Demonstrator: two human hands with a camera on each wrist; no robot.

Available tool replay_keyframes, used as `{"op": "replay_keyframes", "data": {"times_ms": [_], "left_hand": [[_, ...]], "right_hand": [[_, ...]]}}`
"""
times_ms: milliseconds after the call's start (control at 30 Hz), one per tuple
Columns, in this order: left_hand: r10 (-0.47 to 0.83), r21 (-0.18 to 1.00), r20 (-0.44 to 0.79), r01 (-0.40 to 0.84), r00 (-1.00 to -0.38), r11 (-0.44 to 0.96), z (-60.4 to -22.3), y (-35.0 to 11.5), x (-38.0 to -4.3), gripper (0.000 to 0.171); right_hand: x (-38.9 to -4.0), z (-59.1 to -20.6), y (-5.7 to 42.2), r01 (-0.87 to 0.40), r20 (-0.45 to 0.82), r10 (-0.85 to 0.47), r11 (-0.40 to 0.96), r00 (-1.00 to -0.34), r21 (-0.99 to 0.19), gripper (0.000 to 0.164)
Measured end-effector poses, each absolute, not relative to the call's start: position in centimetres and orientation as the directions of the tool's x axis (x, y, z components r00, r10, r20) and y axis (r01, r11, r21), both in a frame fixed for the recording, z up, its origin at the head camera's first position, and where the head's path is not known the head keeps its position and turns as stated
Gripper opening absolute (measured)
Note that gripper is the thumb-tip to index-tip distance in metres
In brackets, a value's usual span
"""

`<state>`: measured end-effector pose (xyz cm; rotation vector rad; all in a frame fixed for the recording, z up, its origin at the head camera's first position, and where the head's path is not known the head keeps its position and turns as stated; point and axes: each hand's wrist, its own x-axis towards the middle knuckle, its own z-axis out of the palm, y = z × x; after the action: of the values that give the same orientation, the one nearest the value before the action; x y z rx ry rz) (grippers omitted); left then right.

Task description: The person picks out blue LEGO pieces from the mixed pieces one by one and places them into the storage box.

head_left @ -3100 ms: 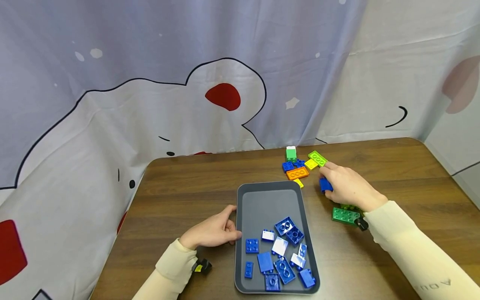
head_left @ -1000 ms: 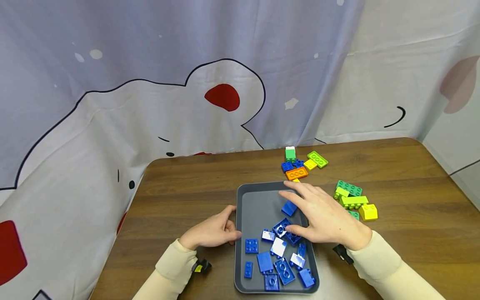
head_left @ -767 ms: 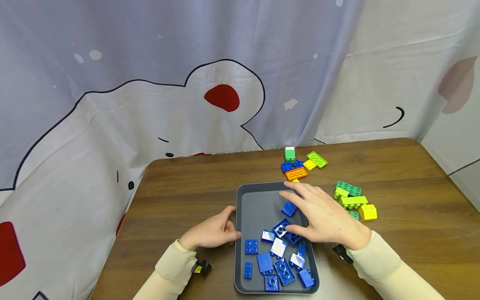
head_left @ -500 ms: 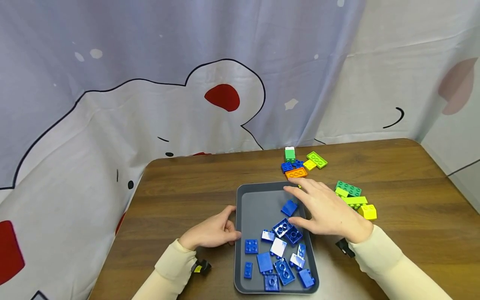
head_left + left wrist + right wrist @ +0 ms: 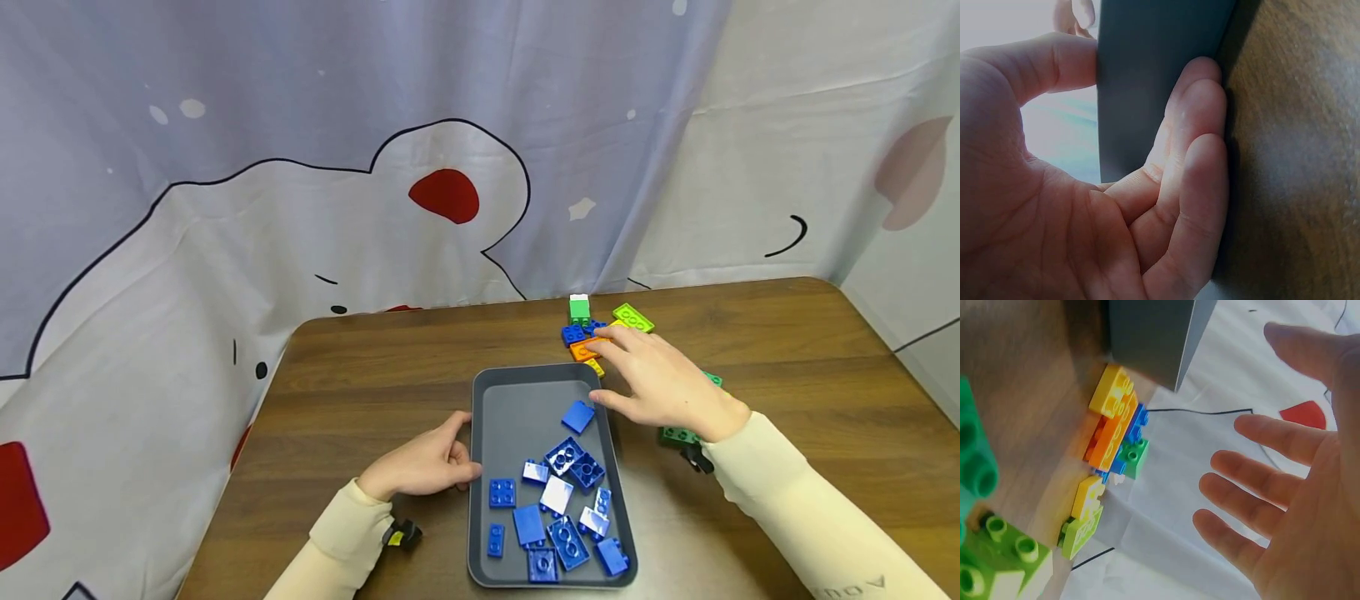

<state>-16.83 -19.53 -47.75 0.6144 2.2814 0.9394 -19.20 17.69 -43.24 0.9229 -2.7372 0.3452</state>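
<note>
A dark grey tray (image 5: 525, 398) lies on the table with several blue building blocks (image 5: 529, 525) in its nearer part, some studs up, some upside down. My left hand (image 5: 423, 458) holds the tray's left edge; in the left wrist view, its thumb (image 5: 1060, 62) touches the rim and the other fingers bend against the outer wall. Above the tray's far right corner hovers my right hand (image 5: 663, 383), fingers spread and holding nothing. Just beyond its fingertips lie an orange block (image 5: 585, 350), a small yellow block (image 5: 595, 367) and a blue block (image 5: 573, 335).
Near the table's far edge are a green block (image 5: 579, 312) and a lime block (image 5: 633, 317). Green blocks (image 5: 678, 436) lie partly hidden under my right hand and wrist. A patterned curtain (image 5: 337, 233) hangs behind the wooden table (image 5: 360, 358).
My right hand carried a blue block from the right-hand pile into the tray and let it go. It has since moved up and away, off the tray. The left hand stays put.
</note>
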Motion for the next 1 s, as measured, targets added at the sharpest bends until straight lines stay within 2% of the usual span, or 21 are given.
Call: {"op": "replay_keyframes", "data": {"times_ms": [133, 500, 1000], "left_hand": [[0.602, 0.737, -0.344, 0.191, -0.721, 0.649, -47.8, -19.5, -16.8, 0.085], [0.597, 0.738, -0.345, 0.184, -0.724, 0.650, -47.8, -19.6, -16.8, 0.084], [0.603, 0.738, -0.338, 0.194, -0.723, 0.646, -48.0, -19.6, -16.9, 0.082]], "right_hand": [[-20.5, -43.1, 18.2, -0.593, 0.267, -0.546, 0.793, -0.794, -0.142, 0.060], [-23.9, -43.2, 18.8, -0.554, 0.199, -0.522, 0.814, -0.830, -0.177, 0.054], [-26.8, -44.9, 18.0, -0.487, 0.085, -0.480, 0.849, -0.873, -0.204, 0.045]]}}
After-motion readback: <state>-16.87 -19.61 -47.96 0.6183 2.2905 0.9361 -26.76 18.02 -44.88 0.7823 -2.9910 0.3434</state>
